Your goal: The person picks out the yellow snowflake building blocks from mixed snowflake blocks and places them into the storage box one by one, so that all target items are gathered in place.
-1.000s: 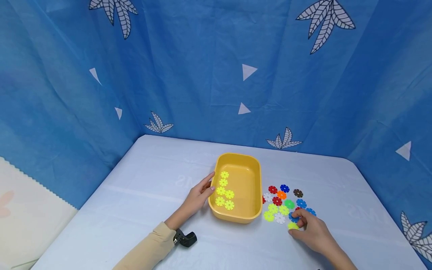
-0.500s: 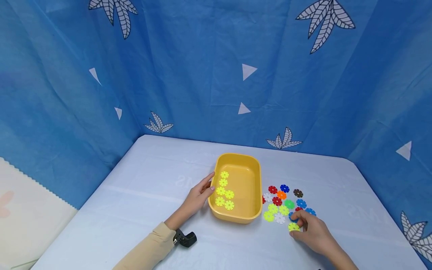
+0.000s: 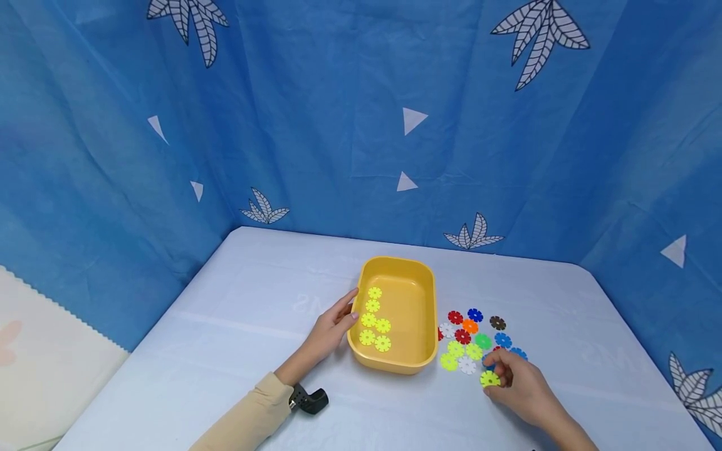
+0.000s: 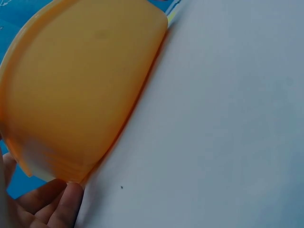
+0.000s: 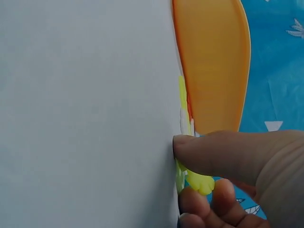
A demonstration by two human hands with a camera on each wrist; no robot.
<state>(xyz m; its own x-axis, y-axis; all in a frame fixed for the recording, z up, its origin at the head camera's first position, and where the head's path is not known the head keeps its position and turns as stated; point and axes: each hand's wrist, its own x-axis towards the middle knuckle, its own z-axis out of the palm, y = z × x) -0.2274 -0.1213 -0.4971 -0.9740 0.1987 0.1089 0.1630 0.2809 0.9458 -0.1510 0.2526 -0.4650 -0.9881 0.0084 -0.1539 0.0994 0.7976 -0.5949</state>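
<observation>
My left hand (image 3: pixel 328 327) holds the left rim of a yellow plastic tub (image 3: pixel 412 313); in the left wrist view its bent fingers (image 4: pixel 69 204) lie against the tub's outer wall. Several yellow snowflake discs (image 3: pixel 368 320) lie flat along the tub's left side. To the right of the tub, my right hand (image 3: pixel 524 385) pinches a yellow snowflake disc (image 3: pixel 489 379) between thumb and fingers, tilted and low over the table. The right wrist view shows this disc (image 5: pixel 201 183) partly hidden behind the thumb.
Loose snowflake discs in red, blue, white, orange, brown, green (image 3: pixel 482 341) and yellow-green (image 3: pixel 449 362) lie right of the tub, some behind my right hand. The white-covered table (image 3: pixel 242 300) backs onto a blue patterned curtain (image 3: pixel 316 125).
The yellow disc at my right fingertips has tipped up and shows more of its face. My left hand and the tub stay in place.
</observation>
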